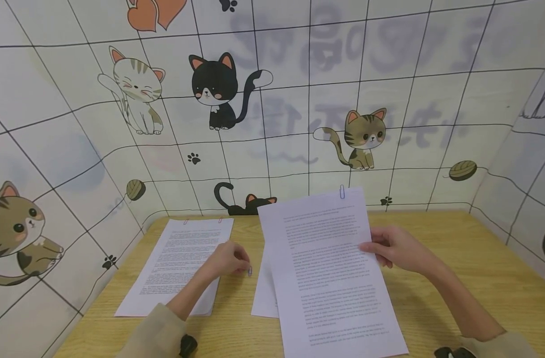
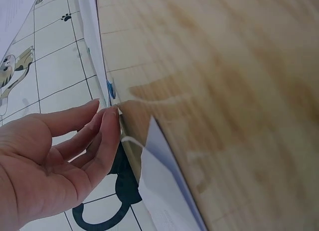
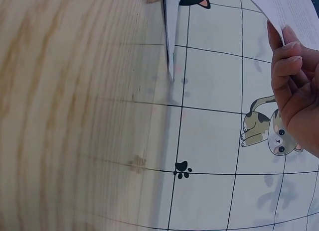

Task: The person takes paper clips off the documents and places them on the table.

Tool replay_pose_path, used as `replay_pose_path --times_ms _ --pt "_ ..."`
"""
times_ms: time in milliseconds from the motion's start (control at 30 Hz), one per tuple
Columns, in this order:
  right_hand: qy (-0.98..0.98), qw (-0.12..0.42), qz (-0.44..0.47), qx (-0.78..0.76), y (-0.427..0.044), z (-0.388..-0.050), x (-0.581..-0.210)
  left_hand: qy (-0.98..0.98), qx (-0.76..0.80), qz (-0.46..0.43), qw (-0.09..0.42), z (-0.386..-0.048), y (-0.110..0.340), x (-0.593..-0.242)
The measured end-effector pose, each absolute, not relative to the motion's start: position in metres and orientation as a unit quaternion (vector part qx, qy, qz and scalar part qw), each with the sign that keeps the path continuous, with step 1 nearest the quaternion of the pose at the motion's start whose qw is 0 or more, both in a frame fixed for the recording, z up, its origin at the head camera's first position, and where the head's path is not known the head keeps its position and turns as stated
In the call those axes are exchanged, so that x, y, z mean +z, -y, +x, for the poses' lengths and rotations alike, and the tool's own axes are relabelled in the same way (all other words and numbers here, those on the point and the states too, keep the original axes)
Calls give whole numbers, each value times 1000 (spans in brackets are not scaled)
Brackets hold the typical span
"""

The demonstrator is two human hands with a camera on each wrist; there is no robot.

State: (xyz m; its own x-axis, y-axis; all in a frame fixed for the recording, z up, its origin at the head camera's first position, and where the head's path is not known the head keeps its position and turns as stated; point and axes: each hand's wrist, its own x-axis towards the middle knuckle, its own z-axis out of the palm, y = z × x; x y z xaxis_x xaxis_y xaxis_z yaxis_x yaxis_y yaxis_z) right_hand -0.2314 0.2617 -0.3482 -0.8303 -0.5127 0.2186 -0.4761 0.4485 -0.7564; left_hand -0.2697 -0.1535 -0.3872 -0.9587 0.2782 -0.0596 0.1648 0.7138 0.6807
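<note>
The right hand (image 1: 395,248) pinches the right edge of a printed sheet (image 1: 326,278), held tilted above the table with a blue paper clip (image 1: 342,192) on its top edge. In the right wrist view the fingers and thumb (image 3: 296,79) hold that sheet's edge (image 3: 294,17). Between the sheets, the left hand (image 1: 229,258) has its fingertips at a small blue paper clip (image 1: 250,271). The left wrist view shows the left hand (image 2: 75,156) with its fingers together near a blue clip (image 2: 111,89); whether it grips the clip is hard to tell there.
Left on the wooden table (image 1: 433,278) lies another printed stack (image 1: 178,263) with two reddish clips along its top. White paper (image 1: 263,293) lies partly under the raised sheet. A wall covering with cartoon cats (image 1: 214,89) stands behind and at the sides.
</note>
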Motion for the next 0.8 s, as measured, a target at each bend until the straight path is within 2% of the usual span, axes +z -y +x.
replay_pose_path --times_ms 600,800 --pt "-851 30 -281 -442 -259 -233 -354 -902 416 113 35 -268 156 -380" --pt "-852 26 -277 -444 -257 -234 -355 -876 471 109 3 -266 151 -373"
